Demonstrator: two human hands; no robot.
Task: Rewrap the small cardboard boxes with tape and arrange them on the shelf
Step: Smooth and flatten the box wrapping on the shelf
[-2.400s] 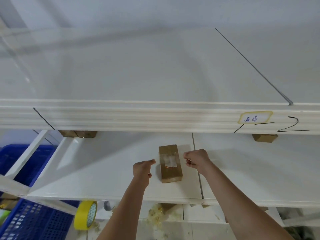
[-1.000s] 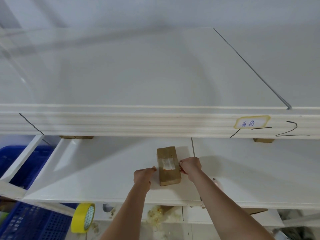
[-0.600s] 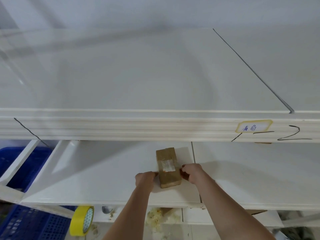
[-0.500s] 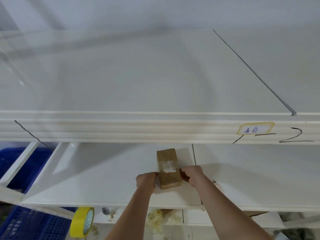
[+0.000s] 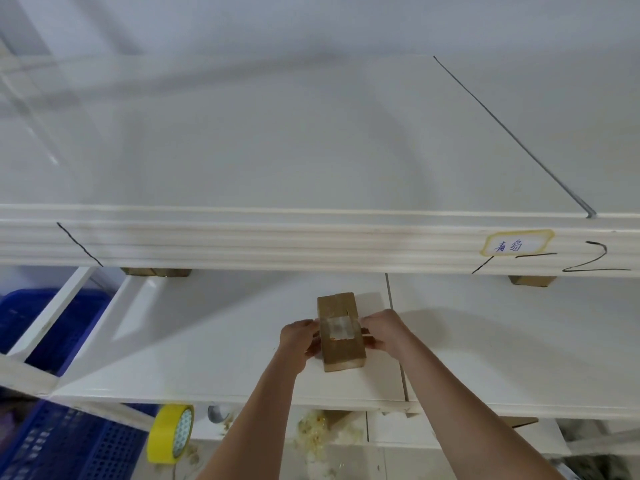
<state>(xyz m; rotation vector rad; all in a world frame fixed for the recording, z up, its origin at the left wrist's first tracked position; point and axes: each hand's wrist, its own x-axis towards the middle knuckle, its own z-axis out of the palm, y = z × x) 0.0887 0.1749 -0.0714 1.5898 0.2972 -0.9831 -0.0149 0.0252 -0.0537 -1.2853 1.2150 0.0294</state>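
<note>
A small cardboard box [image 5: 341, 336] lies on a white shelf [image 5: 207, 348]. The left hand [image 5: 298, 341] and right hand [image 5: 385, 329] grip its sides, pressing clear tape [image 5: 338, 328] across its top.

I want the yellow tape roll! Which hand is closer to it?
Left. The left hand is up on the shelf, above and right of the yellow tape roll. The right hand is farther right, across the cardboard box.
</note>
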